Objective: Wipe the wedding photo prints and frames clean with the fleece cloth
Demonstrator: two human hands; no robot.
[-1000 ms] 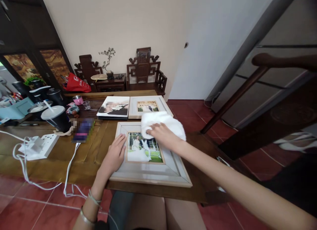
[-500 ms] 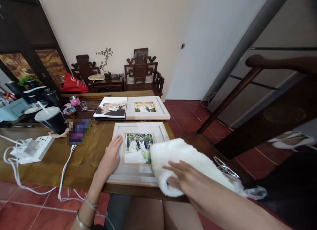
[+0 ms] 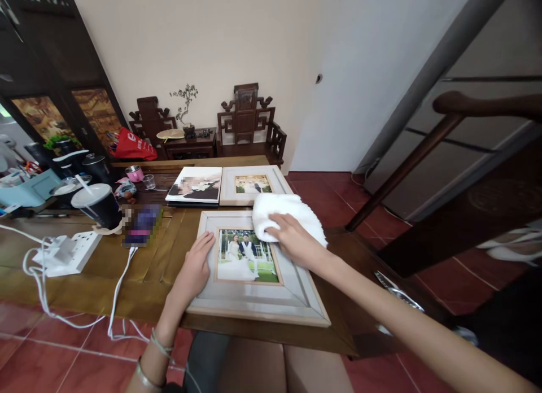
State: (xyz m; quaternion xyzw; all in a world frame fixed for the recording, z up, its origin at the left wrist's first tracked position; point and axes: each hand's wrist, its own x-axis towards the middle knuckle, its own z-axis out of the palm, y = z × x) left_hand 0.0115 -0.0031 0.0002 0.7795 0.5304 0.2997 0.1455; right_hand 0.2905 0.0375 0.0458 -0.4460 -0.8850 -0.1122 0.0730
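Observation:
A picture frame (image 3: 262, 297) with a pale border and a photo of a couple lies flat on the wooden table (image 3: 169, 269). My left hand (image 3: 197, 266) rests on its left edge, fingers stretched out and holding nothing. My right hand (image 3: 292, 238) grips a fluffy white cloth (image 3: 302, 212), pressed over the frame's upper right corner. That cloth also reaches toward a second picture frame (image 3: 275, 181) behind it; whether it touches that one I cannot tell. Left of the second frame lies a flat photo album or panel (image 3: 195, 185) with a picture on top.
On the left are a dark cup with a straw (image 3: 97, 204), a phone (image 3: 144, 226) on a cable, a white power strip (image 3: 78, 254) and a blue bin (image 3: 31, 187). A dark wooden chair (image 3: 461, 184) stands at right, with a metal item (image 3: 398, 291) on its seat.
My right hand has moved the cloth from the frame's lower right side up to its upper right corner, uncovering the photo's right side. My left hand stays on the left edge.

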